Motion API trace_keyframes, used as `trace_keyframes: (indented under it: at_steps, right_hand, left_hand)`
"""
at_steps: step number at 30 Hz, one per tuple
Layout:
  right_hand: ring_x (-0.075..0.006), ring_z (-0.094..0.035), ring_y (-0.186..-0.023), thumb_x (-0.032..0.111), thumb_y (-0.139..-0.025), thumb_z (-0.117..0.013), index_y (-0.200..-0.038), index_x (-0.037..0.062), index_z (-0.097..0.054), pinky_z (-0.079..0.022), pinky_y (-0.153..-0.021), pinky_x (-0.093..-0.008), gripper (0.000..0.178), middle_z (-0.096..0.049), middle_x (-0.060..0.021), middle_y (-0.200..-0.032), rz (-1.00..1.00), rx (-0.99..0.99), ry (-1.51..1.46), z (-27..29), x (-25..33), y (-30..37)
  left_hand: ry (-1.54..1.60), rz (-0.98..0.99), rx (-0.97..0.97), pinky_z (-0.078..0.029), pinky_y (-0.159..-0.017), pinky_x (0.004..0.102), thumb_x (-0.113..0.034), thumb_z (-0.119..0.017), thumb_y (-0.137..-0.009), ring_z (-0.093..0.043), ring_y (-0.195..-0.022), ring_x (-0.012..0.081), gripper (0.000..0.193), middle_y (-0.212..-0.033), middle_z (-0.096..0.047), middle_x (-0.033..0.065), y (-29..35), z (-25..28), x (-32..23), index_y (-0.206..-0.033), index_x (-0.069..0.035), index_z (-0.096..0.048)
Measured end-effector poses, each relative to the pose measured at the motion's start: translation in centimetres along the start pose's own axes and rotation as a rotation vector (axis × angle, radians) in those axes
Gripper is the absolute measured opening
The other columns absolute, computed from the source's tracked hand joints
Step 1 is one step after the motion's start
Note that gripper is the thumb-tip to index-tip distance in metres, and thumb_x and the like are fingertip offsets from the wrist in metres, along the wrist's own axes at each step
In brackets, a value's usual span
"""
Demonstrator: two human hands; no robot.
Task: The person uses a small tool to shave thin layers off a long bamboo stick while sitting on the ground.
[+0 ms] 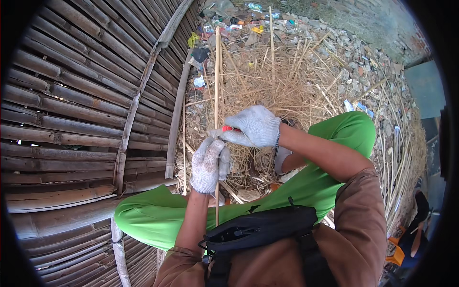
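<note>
A long, pale bamboo strip [217, 71] runs upright through the middle of the view, its lower end passing down toward my lap. My left hand [205, 165], in a whitish knit glove with brownish stains, is closed around the strip. Just above it, my gloved right hand [256, 125] grips a small tool with a red handle [230, 128], apparently a knife. Its short greyish end points left across the strip, close to my left fingertips. Most of the handle is hidden inside the right glove.
A bamboo slat wall [81, 95] stands close on the left. Fine straw-like shavings [277, 95] cover the ground ahead, with scattered litter [258, 29] beyond. Several thin strips [397, 167] lie along the right. A black bag [263, 227] hangs at my front, above my green-clad legs [158, 215].
</note>
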State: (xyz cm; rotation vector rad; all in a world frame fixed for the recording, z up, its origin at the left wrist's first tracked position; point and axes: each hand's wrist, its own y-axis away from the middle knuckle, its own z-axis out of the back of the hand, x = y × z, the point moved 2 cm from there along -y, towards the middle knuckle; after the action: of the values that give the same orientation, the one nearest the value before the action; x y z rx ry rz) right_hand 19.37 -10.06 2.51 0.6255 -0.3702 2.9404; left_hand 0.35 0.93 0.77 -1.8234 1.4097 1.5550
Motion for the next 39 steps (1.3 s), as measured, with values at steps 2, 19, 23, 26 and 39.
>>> trace_keyframes:
  at_steps: [2, 19, 23, 26, 39]
  right_hand:
    - [-0.0363, -0.073, -0.070, 0.050, -0.103, -0.067, -0.094, 0.0136, -0.068, -0.056, -0.061, -0.0522, 0.038, -0.070, -0.0129, -0.075, 0.021, -0.033, 0.063, 0.7, -0.1, -0.1]
    - [-0.0371, -0.072, -0.064, 0.048, -0.102, -0.069, -0.093, 0.0137, -0.072, -0.055, -0.056, -0.0509, 0.035, -0.071, -0.0132, -0.073, -0.056, -0.125, 0.097, 3.0, -1.9, -0.7]
    - [-0.0373, -0.072, -0.066, 0.053, -0.100, -0.069, -0.090, 0.0160, -0.072, -0.056, -0.057, -0.0510, 0.038, -0.071, -0.0123, -0.073, 0.044, -0.114, 0.054, 0.4, 0.5, 0.7]
    - [-0.0369, -0.072, -0.066, 0.055, -0.100, -0.068, -0.089, 0.0161, -0.070, -0.056, -0.057, -0.0504, 0.041, -0.070, -0.0116, -0.073, 0.067, -0.075, 0.117, 1.2, -0.3, -0.2]
    - [-0.0436, -0.073, -0.070, 0.062, -0.106, -0.055, -0.090, 0.0126, -0.072, -0.057, -0.063, -0.0576, 0.054, -0.074, -0.0192, -0.078, -0.239, -0.308, 0.208, 6.9, -9.0, -1.6]
  left_hand:
    - [0.045, 0.010, 0.027, -0.036, -0.037, 0.0253, -0.020, -0.058, -0.113, -0.048, -0.043, 0.0089, 0.027, -0.072, -0.062, 0.0028, -0.2, 0.0, 0.3, -0.129, 0.002, -0.063]
    - [0.159, -0.016, 0.143, -0.037, -0.032, 0.0272, -0.023, -0.056, -0.111, -0.047, -0.036, 0.0141, 0.036, -0.068, -0.063, 0.0124, 0.2, -1.3, 0.3, -0.124, 0.010, -0.060]
    - [0.152, -0.031, 0.140, -0.039, -0.034, 0.0270, -0.023, -0.055, -0.112, -0.048, -0.037, 0.0147, 0.033, -0.070, -0.066, 0.0153, 0.1, -0.3, 1.0, -0.121, 0.008, -0.060]
    - [0.171, -0.068, 0.134, -0.039, -0.034, 0.0268, -0.024, -0.055, -0.112, -0.048, -0.037, 0.0149, 0.032, -0.070, -0.065, 0.0154, -0.4, -0.5, 0.7, -0.120, 0.007, -0.060]
    - [0.203, 0.004, 0.227, -0.037, -0.030, 0.0266, -0.024, -0.060, -0.111, -0.045, -0.035, 0.0140, 0.037, -0.065, -0.061, 0.0121, 1.1, -2.4, 0.5, -0.121, 0.012, -0.060]
